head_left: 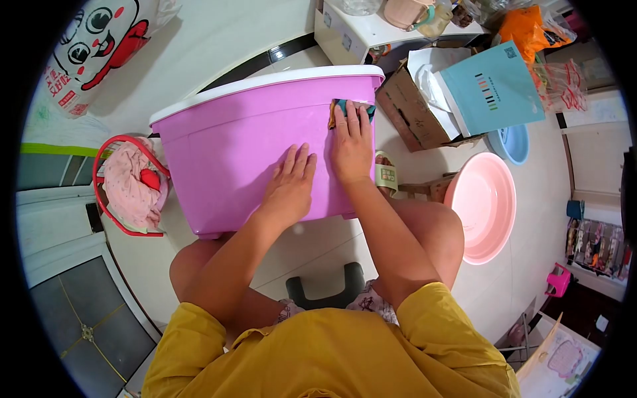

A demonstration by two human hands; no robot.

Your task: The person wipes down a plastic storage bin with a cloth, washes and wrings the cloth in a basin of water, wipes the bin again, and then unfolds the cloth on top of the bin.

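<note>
A large purple plastic bin [225,166] with a white rim [265,79] stands in front of my knees, one broad side facing me. My right hand [352,142] presses a dark, multicoloured cloth [368,114] against the bin near its upper right corner, the fingers stretched over the cloth. Lower down and further left, my left hand [292,182] lies on the bin's side with its fingers extended and nothing in it. The part of the cloth under my right fingers is hidden.
A pink basin [483,209] and a blue basin [514,142] are on the right. Behind them is a cardboard box [415,113] with a blue folder [494,89]. On the left, a red-rimmed basket [101,192] holds pink fabric [133,182]. A green slipper [386,176] is beside the bin.
</note>
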